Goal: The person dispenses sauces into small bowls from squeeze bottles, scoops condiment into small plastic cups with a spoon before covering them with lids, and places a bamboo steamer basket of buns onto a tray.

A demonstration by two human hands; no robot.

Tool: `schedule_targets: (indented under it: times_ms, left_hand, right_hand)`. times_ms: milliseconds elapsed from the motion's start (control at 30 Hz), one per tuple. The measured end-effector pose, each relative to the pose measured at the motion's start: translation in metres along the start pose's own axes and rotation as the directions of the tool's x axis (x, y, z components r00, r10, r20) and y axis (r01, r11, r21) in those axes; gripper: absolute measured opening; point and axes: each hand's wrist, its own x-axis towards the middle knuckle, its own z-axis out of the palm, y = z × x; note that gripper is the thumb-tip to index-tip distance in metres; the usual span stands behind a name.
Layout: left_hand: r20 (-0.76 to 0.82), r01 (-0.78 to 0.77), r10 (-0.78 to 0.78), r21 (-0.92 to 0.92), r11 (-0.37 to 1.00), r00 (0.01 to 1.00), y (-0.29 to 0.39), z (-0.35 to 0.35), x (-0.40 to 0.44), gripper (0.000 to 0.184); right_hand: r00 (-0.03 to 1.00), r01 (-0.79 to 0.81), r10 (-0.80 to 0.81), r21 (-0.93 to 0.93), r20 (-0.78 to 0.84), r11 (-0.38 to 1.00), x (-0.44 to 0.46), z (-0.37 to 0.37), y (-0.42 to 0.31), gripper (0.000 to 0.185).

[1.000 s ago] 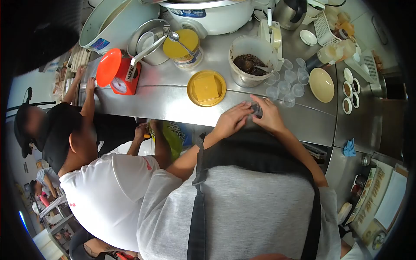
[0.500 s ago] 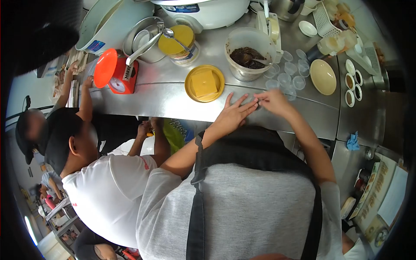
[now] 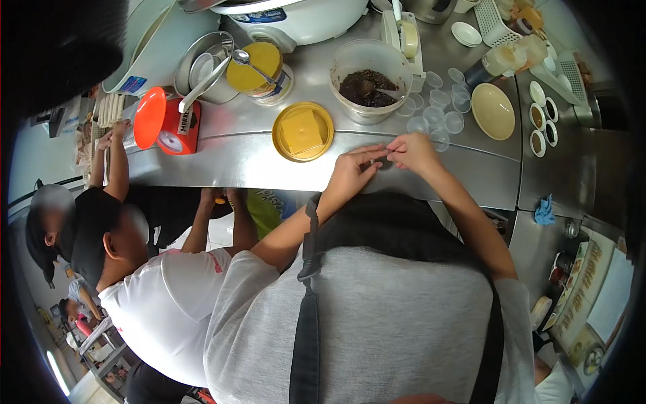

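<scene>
My left hand [image 3: 356, 167] and my right hand [image 3: 412, 152] meet at the front of the steel counter [image 3: 249, 161], fingers bent inward around something small that I cannot make out. Just beyond them stands a clear tub [image 3: 370, 62] of dark, grainy mix with a utensil in it. Several small clear cups [image 3: 436, 120] stand to the tub's right. Left of my hands lies a round yellow lid [image 3: 303, 156] with a square yellow piece [image 3: 302, 132] on it.
A red scale [image 3: 180, 129], a yellow-lidded tub [image 3: 259, 74] and a metal bowl [image 3: 225, 91] stand to the left. On the right are a cream plate [image 3: 493, 111], sauce dishes [image 3: 537, 116] and a blue cloth [image 3: 544, 210]. Co-workers stand at my left.
My left hand's spread fingers have drawn in, and the fingers of both hands now meet. The counter items have shifted left in view.
</scene>
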Motion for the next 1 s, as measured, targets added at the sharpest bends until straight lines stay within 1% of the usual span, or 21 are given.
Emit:
schedule_targets:
  times_ms: [100,133,200,300,333,400,433,500,533,600,633,667,733,767,800,833,900,933,1000]
  left_hand:
    - [-0.115,0.158,-0.163,-0.051,0.986,0.980,0.002,0.003,0.005,0.033]
    - [-0.051,0.256,-0.263,-0.118,0.959,0.963,-0.001,0.004,0.007,0.032]
    - [0.091,0.455,-0.447,-0.230,0.860,0.890,-0.011,0.004,0.011,0.031]
    - [0.037,0.334,-0.333,-0.021,0.942,0.942,-0.009,0.011,0.013,0.034]
    - [0.001,0.287,-0.287,-0.016,0.958,0.958,-0.009,0.015,0.015,0.037]
    - [0.027,0.355,-0.354,-0.076,0.932,0.935,-0.009,0.014,0.019,0.037]
    - [0.045,0.395,-0.392,-0.103,0.913,0.919,-0.004,0.011,0.016,0.037]
    - [0.151,0.451,-0.427,-0.217,0.866,0.892,0.003,0.006,0.015,0.034]
    - [0.208,0.477,-0.433,-0.270,0.836,0.877,0.006,0.005,0.020,0.033]
    - [0.196,0.488,-0.449,-0.276,0.828,0.872,0.021,0.004,0.033,0.036]
    - [0.184,0.498,-0.463,-0.281,0.820,0.867,0.025,0.006,0.036,0.038]
    - [0.105,0.399,-0.385,-0.229,0.888,0.917,0.023,0.010,0.041,0.047]
    - [0.125,0.473,-0.457,-0.172,0.864,0.880,0.022,0.020,0.061,0.049]
    - [0.136,0.507,-0.490,-0.145,0.850,0.861,0.023,0.027,0.071,0.050]
    - [0.106,0.510,-0.499,-0.133,0.850,0.860,0.022,0.036,0.080,0.050]
    - [0.060,0.465,-0.462,-0.040,0.884,0.885,0.017,0.044,0.089,0.047]
    - [-0.028,0.377,-0.377,0.154,0.913,0.926,0.001,0.058,0.101,0.040]
    - [-0.041,0.300,-0.297,0.175,0.938,0.954,-0.004,0.062,0.103,0.035]
    - [-0.063,0.146,-0.135,0.227,0.963,0.989,-0.007,0.063,0.102,0.026]
  right_hand:
    - [0.999,-0.010,0.011,-0.005,0.043,1.000,0.000,-0.002,0.001,0.022]
    - [0.998,-0.024,0.024,0.004,0.052,1.000,0.000,-0.003,0.001,0.021]
    - [0.996,-0.052,0.050,0.020,0.079,0.998,0.002,-0.004,-0.001,0.020]
    - [0.996,0.010,0.002,-0.133,0.091,0.991,0.009,0.007,0.003,0.019]
    - [0.996,-0.011,0.018,-0.081,0.086,0.997,0.005,0.008,0.002,0.018]
    - [0.997,-0.038,0.036,0.016,0.065,0.999,-0.002,0.006,-0.002,0.017]
    - [0.999,-0.010,0.009,0.015,0.053,1.000,-0.005,0.010,0.002,0.017]
    - [0.999,0.047,-0.047,0.015,0.003,0.999,-0.009,0.011,0.013,0.016]
    - [0.998,0.065,-0.064,0.048,-0.024,0.997,-0.018,0.005,0.013,0.017]
    - [0.993,0.101,-0.094,0.111,-0.065,0.989,-0.044,-0.014,0.012,0.018]
    - [0.996,0.046,-0.038,0.099,-0.082,0.994,-0.060,-0.034,0.010,0.021]
    - [0.995,-0.010,0.019,0.089,-0.097,0.996,-0.074,-0.057,0.012,0.023]
    - [0.976,-0.085,0.088,0.027,-0.200,0.996,-0.088,-0.099,0.037,0.027]
    - [0.965,-0.083,0.100,0.078,-0.241,0.994,-0.088,-0.118,0.061,0.028]
    - [0.953,-0.079,0.112,0.127,-0.281,0.989,-0.085,-0.130,0.078,0.029]
    - [0.940,-0.088,0.080,-0.007,-0.332,0.996,-0.086,-0.138,0.079,0.029]
    - [0.911,-0.116,-0.006,-0.268,-0.413,0.956,-0.084,-0.147,0.075,0.030]
    - [0.876,-0.058,-0.117,-0.344,-0.467,0.937,-0.081,-0.148,0.064,0.030]
    - [0.772,0.040,-0.339,-0.491,-0.537,0.870,-0.078,-0.140,0.030,0.030]
